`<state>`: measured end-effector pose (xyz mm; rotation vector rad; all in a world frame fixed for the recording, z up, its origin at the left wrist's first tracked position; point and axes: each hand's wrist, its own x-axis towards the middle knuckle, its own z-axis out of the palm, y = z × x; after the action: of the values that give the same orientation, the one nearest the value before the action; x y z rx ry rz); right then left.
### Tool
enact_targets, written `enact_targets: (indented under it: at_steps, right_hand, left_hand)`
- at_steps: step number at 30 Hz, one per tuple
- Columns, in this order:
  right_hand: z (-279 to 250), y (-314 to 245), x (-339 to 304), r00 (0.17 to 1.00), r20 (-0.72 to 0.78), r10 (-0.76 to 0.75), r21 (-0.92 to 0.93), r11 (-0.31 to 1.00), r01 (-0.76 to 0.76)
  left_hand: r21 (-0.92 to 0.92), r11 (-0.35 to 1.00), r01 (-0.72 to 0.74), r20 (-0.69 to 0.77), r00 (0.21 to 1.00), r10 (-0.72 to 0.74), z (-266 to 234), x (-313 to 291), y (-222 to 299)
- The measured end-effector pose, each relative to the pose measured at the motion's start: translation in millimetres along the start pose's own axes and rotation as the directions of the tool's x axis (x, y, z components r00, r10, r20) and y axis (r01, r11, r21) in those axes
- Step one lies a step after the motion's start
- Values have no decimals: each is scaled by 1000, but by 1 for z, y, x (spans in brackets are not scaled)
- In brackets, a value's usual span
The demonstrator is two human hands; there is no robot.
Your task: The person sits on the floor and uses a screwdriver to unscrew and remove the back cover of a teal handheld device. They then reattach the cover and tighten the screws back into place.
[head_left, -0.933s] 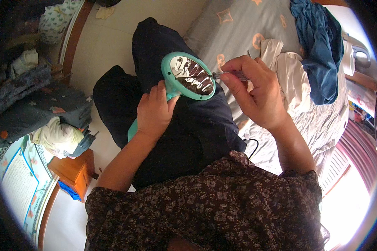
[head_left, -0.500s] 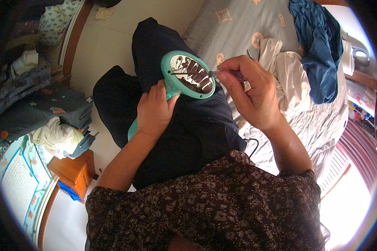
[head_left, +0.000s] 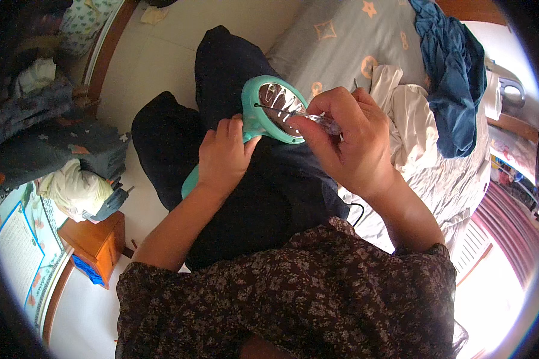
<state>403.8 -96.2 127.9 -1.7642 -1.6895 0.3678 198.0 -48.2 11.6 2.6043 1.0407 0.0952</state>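
My left hand (head_left: 226,152) is wrapped round the neck of a teal handheld appliance (head_left: 249,122), whose oval head faces up over my lap. Inside its rim sits a dark brown face with white wavy strips, and small round holes dot the rim. Pinched between thumb and fingers of my right hand (head_left: 356,140) is a screwdriver (head_left: 328,123) with a clear handle. Its thin dark shaft crosses the oval face, and the tip meets the hole on the rim's left side. Whether a screw sits in that hole is too small to tell.
My legs in dark trousers (head_left: 245,203) lie beneath the appliance. On the right, a grey patterned bed (head_left: 347,48) bears beige cloth (head_left: 410,119) and a blue garment (head_left: 455,84). A wooden stool or cabinet (head_left: 105,239) and piled clothes (head_left: 75,191) stand at left.
The appliance's head has shifted slightly right and its face has tilted. My right hand has turned, showing more of the screwdriver's clear handle; the tip stays at the left rim hole.
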Motion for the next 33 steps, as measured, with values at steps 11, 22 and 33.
enact_targets:
  at_steps: [11,22,33]
  right_hand:
    - [11,-9,10,974,-138,-178,-219,965,145]
    - [3,-24,11,994,54,-98,-121,987,104]
    - [11,-21,8,997,-17,-70,-93,993,68]
  left_hand:
    - [-3,1000,8,-7,1000,-8,-2,0,1]
    - [52,999,7,-16,1000,-6,1,0,0]
    - [25,1000,-18,-20,1000,19,3,-1,-1]
